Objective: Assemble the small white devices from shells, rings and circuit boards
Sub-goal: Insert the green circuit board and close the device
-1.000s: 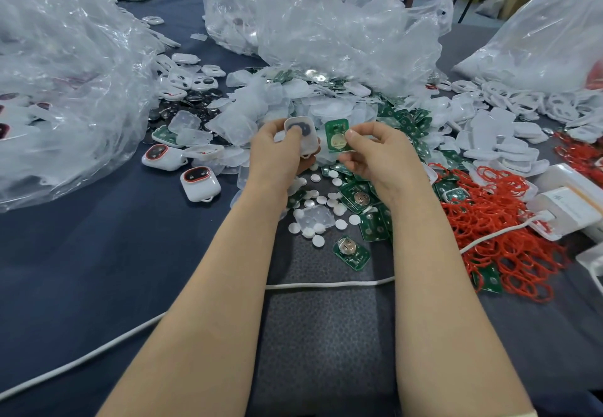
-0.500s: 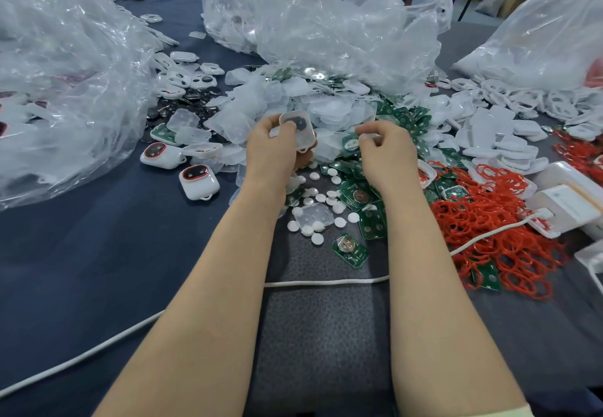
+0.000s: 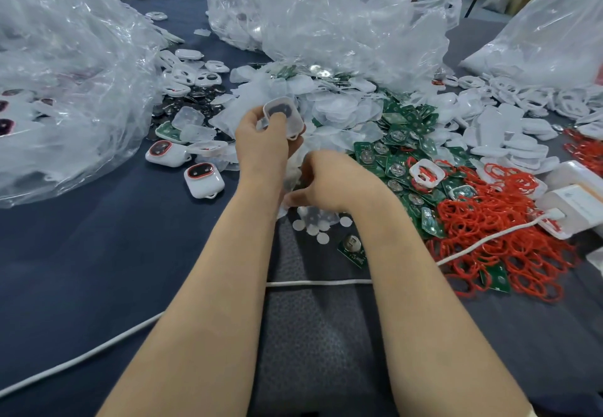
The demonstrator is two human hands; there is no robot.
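- Right hand point(image 3: 329, 181) has dropped from the green board pile toward 6 o'clock, now low over the small white discs point(image 3: 318, 227); the board it held a second ago is no longer visible in it.
- Right hand: fingers curled down and pinched toward the discs; cannot tell if it holds anything, fingertips hidden.
- Left hand point(image 3: 261, 142) stays raised at table centre, gripping a white shell point(image 3: 282, 115) by its edges, thumb on the near rim, dark round opening facing camera.
- Shell: judged light, stiff thin plastic, smooth and a bit slippery; best held by the side walls, not the open face.
- Circuit boards point(image 3: 394, 155): green pile at 3 o'clock of the hands, each with a round metal cell; judged light, rigid, fragile on components, so take by the edges.
- Red rings point(image 3: 489, 220): tangled heap at 4 o'clock; judged soft, floppy, likely to snag on each other.
- Two finished devices point(image 3: 204, 181) lie at 9 o'clock of the hands, on the blue cloth.
- Clear plastic bags: left bag point(image 3: 65, 90) at 10 o'clock shows white devices with dark faces inside; centre bag point(image 3: 326, 24) at 12 o'clock contents unclear; right bag point(image 3: 538, 34) at 2 o'clock holds white parts, with loose white shells spilled beside it.
- White cable point(image 3: 316, 282) runs under both forearms.
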